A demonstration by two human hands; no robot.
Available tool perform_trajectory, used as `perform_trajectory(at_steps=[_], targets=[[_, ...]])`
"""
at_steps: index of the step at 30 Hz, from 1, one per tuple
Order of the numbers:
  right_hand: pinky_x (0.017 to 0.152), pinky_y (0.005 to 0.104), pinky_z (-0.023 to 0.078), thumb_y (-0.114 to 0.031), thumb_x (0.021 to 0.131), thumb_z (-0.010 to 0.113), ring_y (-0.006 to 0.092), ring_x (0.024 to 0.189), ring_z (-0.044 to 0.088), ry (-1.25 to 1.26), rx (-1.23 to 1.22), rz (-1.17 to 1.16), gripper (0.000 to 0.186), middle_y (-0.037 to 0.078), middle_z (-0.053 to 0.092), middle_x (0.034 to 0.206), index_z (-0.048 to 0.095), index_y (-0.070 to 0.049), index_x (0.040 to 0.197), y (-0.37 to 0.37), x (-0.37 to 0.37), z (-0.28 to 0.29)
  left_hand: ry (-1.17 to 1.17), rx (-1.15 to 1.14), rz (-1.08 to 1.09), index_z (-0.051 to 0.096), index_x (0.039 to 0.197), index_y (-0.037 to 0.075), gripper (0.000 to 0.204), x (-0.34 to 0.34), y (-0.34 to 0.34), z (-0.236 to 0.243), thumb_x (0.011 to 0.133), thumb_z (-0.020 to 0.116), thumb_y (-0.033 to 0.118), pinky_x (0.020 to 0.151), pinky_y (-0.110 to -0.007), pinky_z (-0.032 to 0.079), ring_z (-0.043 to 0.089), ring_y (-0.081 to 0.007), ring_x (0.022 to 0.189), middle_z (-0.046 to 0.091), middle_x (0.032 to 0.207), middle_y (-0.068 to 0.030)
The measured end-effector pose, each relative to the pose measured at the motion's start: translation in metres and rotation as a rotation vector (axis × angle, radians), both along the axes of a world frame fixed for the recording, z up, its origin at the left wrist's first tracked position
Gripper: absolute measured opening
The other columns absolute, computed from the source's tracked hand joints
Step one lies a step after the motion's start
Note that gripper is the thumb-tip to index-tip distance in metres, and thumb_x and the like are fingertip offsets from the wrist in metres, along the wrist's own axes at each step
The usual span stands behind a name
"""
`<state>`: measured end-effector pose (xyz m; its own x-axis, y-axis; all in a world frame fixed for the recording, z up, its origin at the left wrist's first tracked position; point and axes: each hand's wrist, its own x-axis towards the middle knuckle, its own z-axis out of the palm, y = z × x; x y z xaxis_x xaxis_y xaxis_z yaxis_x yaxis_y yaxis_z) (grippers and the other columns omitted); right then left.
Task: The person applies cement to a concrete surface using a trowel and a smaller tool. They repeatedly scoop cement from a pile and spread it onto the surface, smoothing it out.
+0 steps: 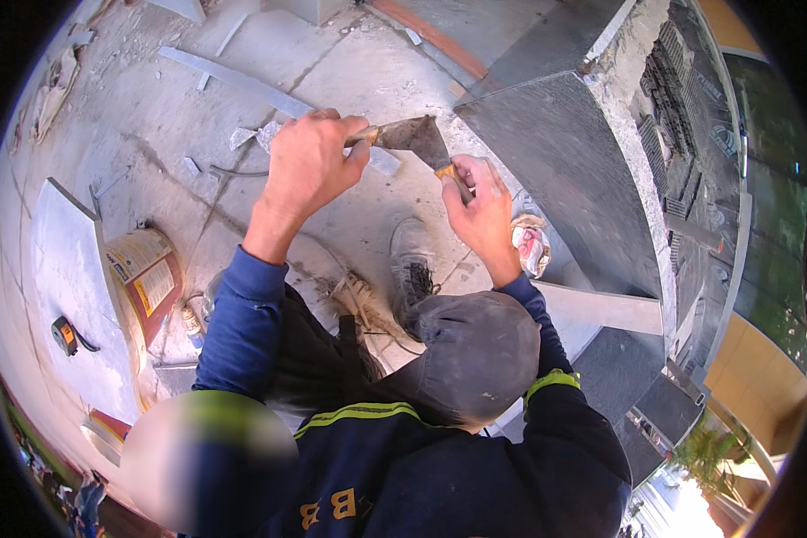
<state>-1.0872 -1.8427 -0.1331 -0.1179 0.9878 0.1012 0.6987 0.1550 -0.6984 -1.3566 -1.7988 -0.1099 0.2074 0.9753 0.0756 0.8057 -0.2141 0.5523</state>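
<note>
My left hand [307, 163] is closed on the handle of a putty knife [368, 134], held up in front of me. My right hand [477, 202] grips a second putty knife [446, 172] by its yellowish handle. The two dirty blades [412, 134] meet and overlap between my hands. Below them are my shoe [411, 269] and bent knee [471, 350], with a pale cable running near the shoe. A crumpled bag [531, 247] lies just past my right wrist.
Right: a dark stone-clad structure [547, 152] with rough mortar edges. Left: a stone slab [81, 287], tape measure [65, 335], bucket [148, 278] and small bottle [191, 323]. Long offcuts [224, 81], a reddish plank [439, 45] and rubble lie on the dusty floor [179, 125].
</note>
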Motion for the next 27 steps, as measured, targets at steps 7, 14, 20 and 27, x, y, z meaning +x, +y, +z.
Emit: perform_trajectory(at_steps=[7,14,20,27], targets=[[0.087,0.0469,0.055,-0.013,0.091,0.066,0.0364,0.101,0.069,-0.217,0.065,-0.257,0.026,0.015,0.070,0.109,0.065,-0.010,0.117,0.039,0.055,-0.087,0.111,0.035,-0.089,0.077,0.106,0.010,0.021,0.002,-0.006,0.001,0.086,0.074,0.018,0.077,-0.047,0.055,0.070,-0.0376,0.087,0.072,0.089,-0.0148],[0.086,0.0503,0.055,-0.023,0.095,0.065,0.0367,0.103,0.070,-0.452,0.007,-0.323,0.029,0.009,0.071,0.119,0.062,-0.019,0.123,0.061,0.079,-0.143,0.067,-0.069,0.025,0.078,0.104,0.013,0.018,-0.016,-0.001,0.003,0.087,0.073,0.018,0.080,-0.048,0.055,0.070,-0.0365,0.089,0.072,0.088,-0.0141],[0.084,0.0526,0.056,-0.025,0.094,0.065,0.0366,0.099,0.071,-0.584,0.000,-0.343,0.028,0.006,0.071,0.119,0.063,-0.021,0.122,0.074,0.075,-0.153,0.067,-0.056,-0.006,0.078,0.106,0.013,0.020,-0.017,-0.005,0.001,0.087,0.073,0.017,0.077,-0.047,0.055,0.070,-0.0357,0.085,0.072,0.087,-0.0140],[0.084,0.0538,0.056,-0.026,0.094,0.065,0.0383,0.100,0.071,-0.570,0.014,-0.386,0.030,0.007,0.070,0.120,0.062,-0.020,0.123,0.072,0.077,-0.156,0.048,-0.076,-0.005,0.078,0.108,0.013,0.022,-0.016,-0.004,0.001,0.087,0.074,0.017,0.075,-0.046,0.055,0.070,-0.0359,0.083,0.072,0.088,-0.0140]])
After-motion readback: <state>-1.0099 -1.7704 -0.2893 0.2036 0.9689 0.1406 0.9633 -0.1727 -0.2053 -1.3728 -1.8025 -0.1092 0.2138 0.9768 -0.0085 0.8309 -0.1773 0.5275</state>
